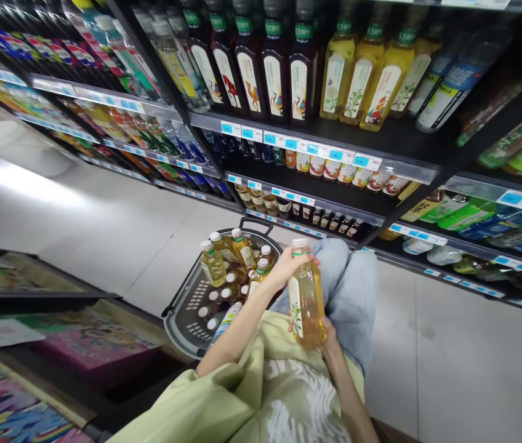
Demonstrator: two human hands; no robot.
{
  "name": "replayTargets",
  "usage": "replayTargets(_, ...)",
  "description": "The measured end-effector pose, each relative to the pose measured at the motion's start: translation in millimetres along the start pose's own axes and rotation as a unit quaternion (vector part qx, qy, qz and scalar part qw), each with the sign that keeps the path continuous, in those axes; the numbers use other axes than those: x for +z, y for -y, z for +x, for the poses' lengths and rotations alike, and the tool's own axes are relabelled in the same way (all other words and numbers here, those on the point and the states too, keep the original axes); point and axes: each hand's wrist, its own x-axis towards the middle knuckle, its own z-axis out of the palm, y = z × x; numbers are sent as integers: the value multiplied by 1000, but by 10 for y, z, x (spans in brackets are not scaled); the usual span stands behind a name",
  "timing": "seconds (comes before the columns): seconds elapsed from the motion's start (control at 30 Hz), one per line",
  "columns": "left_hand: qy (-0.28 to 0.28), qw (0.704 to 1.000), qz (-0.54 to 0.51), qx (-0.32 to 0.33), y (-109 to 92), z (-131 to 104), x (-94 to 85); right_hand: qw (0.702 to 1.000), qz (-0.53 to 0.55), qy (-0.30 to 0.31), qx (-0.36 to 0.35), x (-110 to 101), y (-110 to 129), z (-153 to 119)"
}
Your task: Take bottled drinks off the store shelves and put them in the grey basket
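A large bottle of yellow tea [306,301] with a white cap and a leaf-patterned label is tilted slightly over my lap. My left hand [294,261] is wrapped round its neck, just below the cap. Near the base, my right hand [329,335] grips the same bottle from the side. To the left of my legs, a grey shopping basket [180,301] stands on the floor. Several white-capped bottles [213,263] are packed upright in it, some with yellow liquid.
Shelves run along the front, with dark tea bottles [273,74] and yellow tea bottles [388,86] on the upper level. Price tags line the shelf edge [307,147]. A display with colourful boxes [90,338] stands at the lower left. Pale tiled floor [150,227] lies beyond the basket.
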Motion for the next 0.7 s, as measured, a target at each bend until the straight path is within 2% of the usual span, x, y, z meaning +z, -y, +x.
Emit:
replayTargets(0.1,-64,992,105,7,88,38,-97,986,-126,-68,-84,71,13,-10)
replayTargets(0.17,-102,983,150,20,141,53,-147,953,-246,-118,-134,105,26,-12)
replayTargets(0.23,-119,980,159,24,159,56,-163,929,-307,-135,-153,126,40,-8)
replayTargets(0.47,-127,969,212,31,99,38,-91,912,-342,-140,-176,156,95,5)
replayTargets(0.7,-132,966,218,33,175,72,-158,912,-350,-123,-174,127,94,6)
